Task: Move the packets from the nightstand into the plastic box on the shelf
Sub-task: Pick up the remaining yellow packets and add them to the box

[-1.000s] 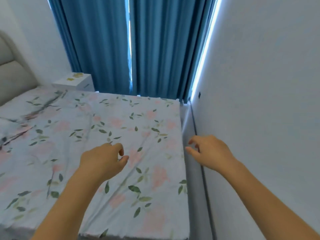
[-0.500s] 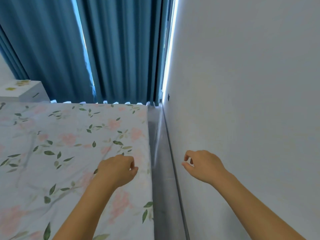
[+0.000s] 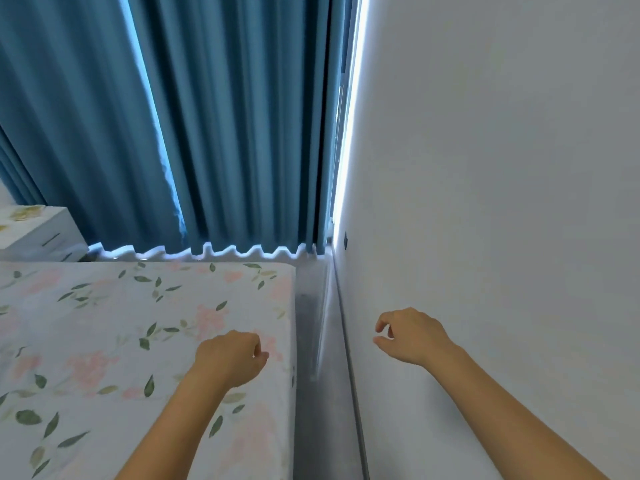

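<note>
A white nightstand point(image 3: 41, 239) stands at the far left edge, beyond the bed and in front of the curtains. Small yellowish packets point(image 3: 26, 213) lie on its top, partly cut off by the frame. My left hand point(image 3: 230, 358) hovers over the bed's right side with loosely curled fingers and holds nothing. My right hand point(image 3: 410, 336) hangs in front of the white wall, fingers loosely curled, empty. Both hands are far from the nightstand. No shelf or plastic box is in view.
A bed with a floral sheet point(image 3: 104, 341) fills the lower left. Blue curtains point(image 3: 207, 126) cover the far side. A white wall point(image 3: 502, 202) runs along the right, with a narrow grey gap point(image 3: 313, 341) between it and the bed.
The view has swung to the right: the nightstand slid to the far left edge and the wall fills more of the frame. Both hands stay raised and empty.
</note>
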`<state>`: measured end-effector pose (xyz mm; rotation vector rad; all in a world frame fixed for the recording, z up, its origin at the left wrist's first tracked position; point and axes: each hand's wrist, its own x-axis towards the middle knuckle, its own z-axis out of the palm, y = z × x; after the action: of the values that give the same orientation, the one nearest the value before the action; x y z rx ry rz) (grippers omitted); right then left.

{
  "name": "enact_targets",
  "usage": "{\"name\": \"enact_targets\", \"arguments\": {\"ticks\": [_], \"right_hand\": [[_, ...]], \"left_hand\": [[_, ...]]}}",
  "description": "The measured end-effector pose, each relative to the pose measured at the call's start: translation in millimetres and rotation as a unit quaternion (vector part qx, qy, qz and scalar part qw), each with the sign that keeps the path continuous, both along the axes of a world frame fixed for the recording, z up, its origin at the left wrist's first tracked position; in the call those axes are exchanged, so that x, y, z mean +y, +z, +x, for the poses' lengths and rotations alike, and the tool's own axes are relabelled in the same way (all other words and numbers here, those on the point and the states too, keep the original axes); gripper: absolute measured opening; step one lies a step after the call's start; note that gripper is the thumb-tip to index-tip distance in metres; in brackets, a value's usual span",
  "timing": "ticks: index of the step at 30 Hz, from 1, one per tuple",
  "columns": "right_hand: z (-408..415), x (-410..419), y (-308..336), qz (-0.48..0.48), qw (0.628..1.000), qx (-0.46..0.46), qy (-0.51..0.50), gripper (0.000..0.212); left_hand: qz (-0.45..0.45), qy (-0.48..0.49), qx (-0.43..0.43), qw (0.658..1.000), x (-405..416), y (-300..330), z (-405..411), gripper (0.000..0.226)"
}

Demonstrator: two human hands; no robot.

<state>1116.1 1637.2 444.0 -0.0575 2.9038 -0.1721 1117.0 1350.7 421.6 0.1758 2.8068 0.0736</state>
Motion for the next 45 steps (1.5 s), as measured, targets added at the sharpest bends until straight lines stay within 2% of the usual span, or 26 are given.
{"name": "enact_targets", "arguments": {"ticks": [6, 11, 19, 22, 24, 30, 37, 41, 45], "right_hand": [[-161, 7, 18, -0.006, 1.0, -0.004, 0.014, 0.046], [-294, 15, 2, -0.012, 0.999, -0.026, 0.017, 0.051], [-591, 29, -32, -0.048, 0.998, -0.026, 0.022, 0.048], [-678, 26, -26, -0.059, 0.997, -0.044, 0.017, 0.048], [-730, 24, -14, -0.057, 0.997, -0.042, 0.021, 0.046], [-872, -8, 15, -0.022, 0.997, -0.018, 0.073, 0.043], [-1024, -81, 7, 0.016, 0.99, 0.005, 0.141, 0.036], [-1122, -155, -6, 0.011, 0.98, -0.001, 0.198, 0.04], [-1226, -266, -6, 0.026, 0.954, -0.004, 0.298, 0.042]], "left_hand": [[0.006, 0.003, 0.022, 1.0, 20, 24, -146, 0.039], [0.016, -0.01, 0.023, 1.0, 39, 9, -272, 0.039], [0.059, 0.014, 0.025, 0.998, 65, -23, -559, 0.037], [-0.006, 0.029, 0.05, 0.998, 67, -4, -653, 0.042], [-0.008, 0.05, 0.031, 0.998, 61, 7, -707, 0.039], [0.033, 0.109, 0.037, 0.993, 14, 17, -832, 0.035], [0.072, 0.177, 0.045, 0.981, -70, -11, -951, 0.032], [0.083, 0.235, 0.042, 0.968, -139, -33, -1023, 0.031], [0.067, 0.297, 0.036, 0.952, -219, -34, -1101, 0.033]]}}
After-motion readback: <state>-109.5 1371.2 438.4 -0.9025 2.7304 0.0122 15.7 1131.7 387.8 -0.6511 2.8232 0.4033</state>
